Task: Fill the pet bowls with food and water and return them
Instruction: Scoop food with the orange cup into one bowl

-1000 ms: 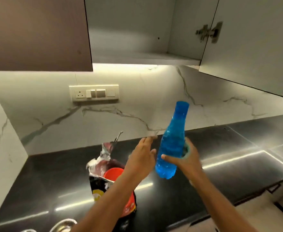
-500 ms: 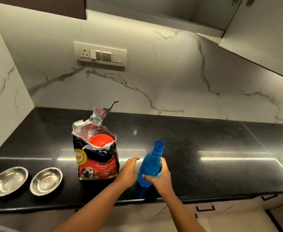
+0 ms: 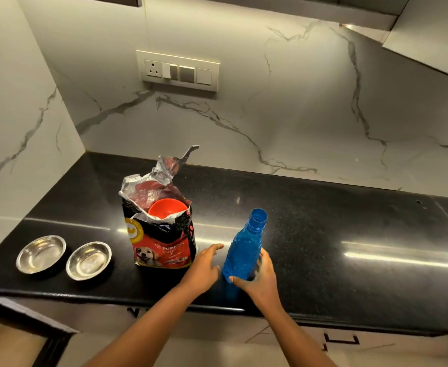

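Two steel pet bowls sit side by side at the left of the black counter: the left bowl (image 3: 41, 254) and the right bowl (image 3: 88, 260), both looking dry. An opened dog food bag (image 3: 162, 234) stands right of them with an orange scoop (image 3: 167, 207) inside its mouth. A blue plastic bottle (image 3: 245, 247), uncapped, stands on the counter near the front edge. My right hand (image 3: 260, 280) wraps around its lower part. My left hand (image 3: 204, 266) hovers open between the bag and the bottle, fingers spread, holding nothing.
The black counter (image 3: 350, 234) runs to the right, its front edge just below my hands. A marble wall with a switch panel (image 3: 178, 70) rises behind. An open cabinet door (image 3: 429, 35) hangs at the upper right. Drawers lie below the counter.
The bottle came down from chest height and now rests on the counter in my right hand. My view tilted down, bringing the bowls into sight. My left hand stays open beside the bottle.
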A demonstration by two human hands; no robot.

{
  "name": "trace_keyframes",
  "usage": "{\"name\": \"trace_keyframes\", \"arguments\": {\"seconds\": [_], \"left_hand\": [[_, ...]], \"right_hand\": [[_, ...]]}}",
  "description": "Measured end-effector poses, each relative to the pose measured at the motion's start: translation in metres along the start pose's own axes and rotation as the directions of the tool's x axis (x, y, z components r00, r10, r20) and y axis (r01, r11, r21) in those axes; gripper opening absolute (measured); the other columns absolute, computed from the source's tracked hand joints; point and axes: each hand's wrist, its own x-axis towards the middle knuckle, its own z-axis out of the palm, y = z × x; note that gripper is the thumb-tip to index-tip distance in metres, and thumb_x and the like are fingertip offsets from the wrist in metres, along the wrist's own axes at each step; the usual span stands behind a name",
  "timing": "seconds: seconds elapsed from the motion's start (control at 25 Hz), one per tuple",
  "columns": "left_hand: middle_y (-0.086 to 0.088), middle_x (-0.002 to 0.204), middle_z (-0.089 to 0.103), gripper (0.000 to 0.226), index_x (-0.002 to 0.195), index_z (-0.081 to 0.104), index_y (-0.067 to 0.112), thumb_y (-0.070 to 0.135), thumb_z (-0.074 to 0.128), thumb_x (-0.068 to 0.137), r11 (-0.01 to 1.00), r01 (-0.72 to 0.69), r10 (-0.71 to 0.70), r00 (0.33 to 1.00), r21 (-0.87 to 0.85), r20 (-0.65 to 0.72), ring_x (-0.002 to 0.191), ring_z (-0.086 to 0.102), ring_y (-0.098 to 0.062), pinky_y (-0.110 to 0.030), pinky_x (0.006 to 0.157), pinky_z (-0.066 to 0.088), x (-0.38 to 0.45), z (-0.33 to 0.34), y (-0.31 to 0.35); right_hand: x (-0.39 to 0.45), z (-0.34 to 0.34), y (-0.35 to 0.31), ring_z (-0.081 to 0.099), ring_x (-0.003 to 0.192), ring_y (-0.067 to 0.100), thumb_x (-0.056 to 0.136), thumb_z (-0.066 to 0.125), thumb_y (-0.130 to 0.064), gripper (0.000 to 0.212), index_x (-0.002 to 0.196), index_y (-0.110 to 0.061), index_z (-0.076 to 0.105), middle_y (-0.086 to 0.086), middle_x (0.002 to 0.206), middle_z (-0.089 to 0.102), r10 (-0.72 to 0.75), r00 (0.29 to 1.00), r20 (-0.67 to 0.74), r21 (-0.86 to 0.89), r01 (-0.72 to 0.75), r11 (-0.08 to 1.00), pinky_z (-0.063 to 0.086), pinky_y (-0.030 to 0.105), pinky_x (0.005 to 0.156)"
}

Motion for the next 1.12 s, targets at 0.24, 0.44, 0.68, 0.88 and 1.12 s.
{"name": "trace_keyframes", "arguments": {"seconds": [0.24, 0.44, 0.68, 0.88, 1.12], "left_hand": [[0.004, 0.134, 0.054, 0.042, 0.134, 0.054, 0.028, 0.017, 0.06, 0.094, 0.994, 0.071, -0.069, 0.997, -0.078, 0.029, 0.13, 0.049, -0.011, -0.027, 0.103, 0.042, -0.02, -0.015, -0.021], [0.002, 0.118, 0.066, 0.03, 0.12, 0.061, 0.031, 0.02, 0.062, 0.092, 0.987, 0.12, -0.12, 0.993, -0.103, 0.004, 0.109, 0.062, -0.007, -0.022, 0.096, 0.049, -0.043, -0.045, -0.046], [0.005, 0.095, 0.073, 0.013, 0.098, 0.068, 0.033, 0.022, 0.066, 0.091, 0.953, 0.133, -0.194, 0.958, -0.271, -0.212, 0.083, 0.065, -0.011, -0.026, 0.075, 0.051, -0.072, -0.118, -0.066], [-0.008, 0.098, 0.072, 0.01, 0.104, 0.063, 0.026, 0.026, 0.057, 0.097, 0.926, -0.044, -0.139, 0.884, -0.375, -0.446, 0.087, 0.071, -0.022, -0.04, 0.075, 0.058, -0.066, -0.184, -0.053], [-0.005, 0.073, 0.068, 0.062, 0.106, 0.059, 0.024, 0.077, 0.041, 0.08, 0.955, -0.032, -0.115, 0.878, -0.297, -0.464, 0.062, 0.061, -0.016, -0.033, 0.059, 0.052, -0.037, -0.245, -0.01]], "right_hand": [[-0.033, 0.016, 0.022, 0.066, 0.078, 0.009, 0.074, 0.089, -0.027, 0.041, 0.099, -0.021, 0.056, -0.009, 0.083, 0.066, 0.207, 0.975, -0.078, -0.165, -0.217, 0.962, 0.058, 0.041, 0.08], [-0.035, 0.049, -0.011, 0.071, 0.075, 0.013, 0.078, 0.084, -0.018, 0.025, 0.091, -0.027, 0.065, 0.005, 0.078, 0.074, 0.056, 0.972, 0.229, -0.018, -0.053, 0.998, 0.06, 0.038, 0.08], [-0.005, 0.05, -0.107, 0.07, 0.077, 0.009, 0.084, 0.077, -0.013, 0.017, 0.096, -0.023, 0.069, 0.0, 0.08, 0.072, -0.147, 0.986, 0.08, 0.128, 0.137, 0.982, 0.059, 0.027, 0.071], [0.014, 0.027, -0.187, 0.074, 0.077, 0.016, 0.087, 0.076, -0.017, 0.011, 0.093, -0.024, 0.07, 0.001, 0.08, 0.075, -0.284, 0.959, -0.007, 0.117, 0.283, 0.952, 0.064, 0.037, 0.073], [0.043, 0.055, -0.265, 0.072, 0.082, 0.014, 0.087, 0.078, -0.023, 0.017, 0.101, -0.016, 0.074, 0.001, 0.088, 0.075, -0.381, 0.909, 0.171, -0.163, 0.408, 0.899, 0.062, 0.026, 0.077]]}}
